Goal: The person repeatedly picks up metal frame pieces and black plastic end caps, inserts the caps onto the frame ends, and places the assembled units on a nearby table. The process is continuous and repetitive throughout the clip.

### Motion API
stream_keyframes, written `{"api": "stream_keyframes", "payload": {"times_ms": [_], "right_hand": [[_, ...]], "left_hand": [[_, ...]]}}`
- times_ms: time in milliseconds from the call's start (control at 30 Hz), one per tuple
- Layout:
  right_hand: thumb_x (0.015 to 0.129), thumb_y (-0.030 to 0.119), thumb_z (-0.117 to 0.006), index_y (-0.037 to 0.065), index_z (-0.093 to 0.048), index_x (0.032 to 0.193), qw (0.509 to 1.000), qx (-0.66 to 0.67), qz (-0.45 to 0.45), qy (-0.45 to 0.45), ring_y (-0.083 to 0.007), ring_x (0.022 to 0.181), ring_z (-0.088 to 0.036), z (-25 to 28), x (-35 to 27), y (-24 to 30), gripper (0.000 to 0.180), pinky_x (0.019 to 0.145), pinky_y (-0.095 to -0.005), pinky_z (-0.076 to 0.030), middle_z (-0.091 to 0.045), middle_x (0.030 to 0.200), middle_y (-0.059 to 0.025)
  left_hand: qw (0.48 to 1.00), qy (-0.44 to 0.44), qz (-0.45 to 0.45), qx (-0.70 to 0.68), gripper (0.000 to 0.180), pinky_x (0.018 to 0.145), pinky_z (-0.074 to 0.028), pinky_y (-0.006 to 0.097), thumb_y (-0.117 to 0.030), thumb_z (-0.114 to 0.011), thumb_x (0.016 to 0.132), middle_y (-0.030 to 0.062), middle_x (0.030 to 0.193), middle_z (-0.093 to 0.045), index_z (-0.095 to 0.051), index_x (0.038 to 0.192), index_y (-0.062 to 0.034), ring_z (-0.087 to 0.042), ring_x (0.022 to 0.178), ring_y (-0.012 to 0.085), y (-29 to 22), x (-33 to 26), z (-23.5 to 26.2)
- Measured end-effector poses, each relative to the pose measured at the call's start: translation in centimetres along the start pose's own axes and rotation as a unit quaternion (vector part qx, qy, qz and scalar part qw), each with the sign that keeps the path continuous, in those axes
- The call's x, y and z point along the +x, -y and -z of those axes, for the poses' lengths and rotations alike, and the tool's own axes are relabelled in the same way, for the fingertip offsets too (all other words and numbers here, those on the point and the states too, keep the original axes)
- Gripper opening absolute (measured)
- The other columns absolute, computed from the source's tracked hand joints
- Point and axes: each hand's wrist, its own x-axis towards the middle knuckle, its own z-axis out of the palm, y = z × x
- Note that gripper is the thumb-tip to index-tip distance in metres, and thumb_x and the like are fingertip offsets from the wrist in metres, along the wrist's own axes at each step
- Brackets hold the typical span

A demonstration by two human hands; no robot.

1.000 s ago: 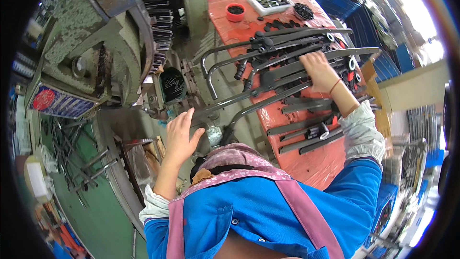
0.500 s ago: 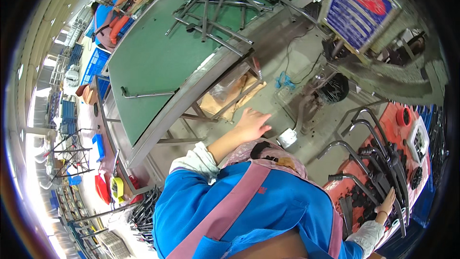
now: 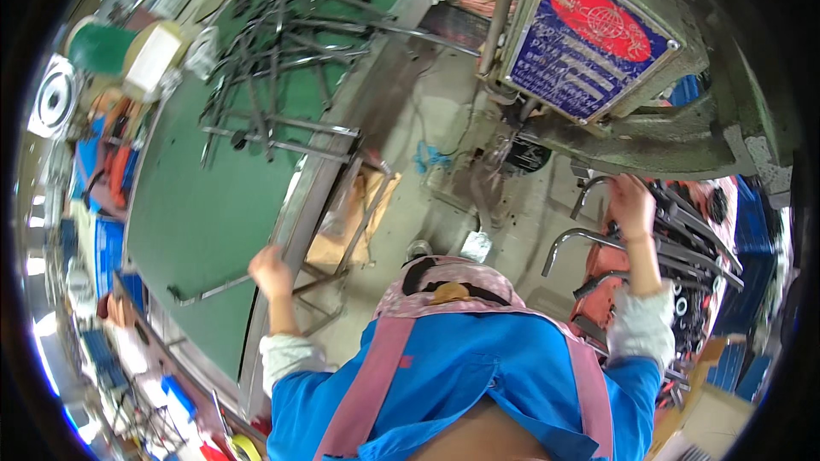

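My left hand is at the near edge of the green-topped table, its fingers closed round the end of a thin bent metal rod. The rod's other end, with a small hook, lies toward the table's left side. My right hand is curled on the uppermost of several bent dark metal tubes, on the stand at the right. Below it, another bent tube sticks out to the left. The fingertips of my right hand are partly hidden.
A tangled pile of metal tube frames covers the table's far part. A heavy green machine with a blue and red plate rises at the upper right. A pedal stands on the floor. Blue crates are at the left.
My left hand has moved left from in front of the apron to the rod on the table. My right hand has moved up from the flat dark bars to the bent tube. The view has shifted.
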Motion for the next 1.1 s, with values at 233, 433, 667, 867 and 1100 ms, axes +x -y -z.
{"api": "stream_keyframes", "payload": {"times_ms": [233,433,667,867,1100], "right_hand": [[0.091,0.029,-0.057,0.007,-0.065,0.106,0.946,-0.251,0.108,-0.173,-0.0302,0.097,-0.061,-13.3,11.0,8.1,0.028,0.085,-0.045,-0.049,-0.065,0.107,-0.0107],[0.074,0.02,-0.079,0.009,-0.069,0.087,0.939,0.045,0.099,-0.325,-0.0322,0.076,-0.065,-24.5,21.2,-0.5,0.019,0.071,-0.0414,-0.052,-0.068,0.081,-0.0121],[0.078,0.016,-0.069,0.008,-0.072,0.079,0.989,-0.062,0.005,-0.133,-0.0359,0.078,-0.066,-22.0,21.9,6.4,0.009,0.074,-0.0472,-0.053,-0.07,0.081,-0.014],[0.081,0.015,-0.068,0.01,-0.072,0.084,0.989,-0.014,-0.064,-0.129,-0.0349,0.082,-0.066,-21.1,21.5,2.8,0.007,0.074,-0.0438,-0.053,-0.069,0.084,-0.0137],[0.085,0.009,-0.066,0.008,-0.066,0.09,0.975,0.082,0.037,-0.205,-0.0283,0.076,-0.061,-19.7,20.4,5.9,0.005,0.071,-0.0356,-0.049,-0.063,0.083,-0.0122]], "left_hand": [[0.935,0.124,0.297,0.148,0.03,0.096,-0.041,0.046,0.0,-0.055,0.076,0.0047,0.113,-0.064,-0.068,0.1,-0.0137,-0.058,0.11,0.0293,14.5,-4.6,2.2],[0.959,0.108,0.264,-0.003,0.038,0.087,-0.048,0.044,0.011,-0.056,0.071,0.0133,0.107,-0.06,-0.058,0.105,-0.0052,-0.059,0.1,0.0363,18.8,-5.5,1.5],[0.978,0.05,0.201,0.036,0.034,0.089,-0.047,0.045,0.012,-0.052,0.068,0.0128,0.106,-0.058,-0.059,0.097,-0.0044,-0.054,0.106,0.0362,18.4,-3.9,2.5],[0.984,0.097,0.142,-0.052,0.029,0.084,-0.046,0.047,0.011,-0.05,0.064,0.0149,0.095,-0.059,-0.059,0.086,-0.0045,-0.053,0.095,0.0386,15.6,1.3,0.2],[0.98,0.171,0.055,-0.088,0.02,0.076,-0.047,0.047,0.01,-0.055,0.065,0.0116,0.084,-0.058,-0.056,0.076,-0.0067,-0.054,0.088,0.036,11.2,7.1,-2.6]]}}
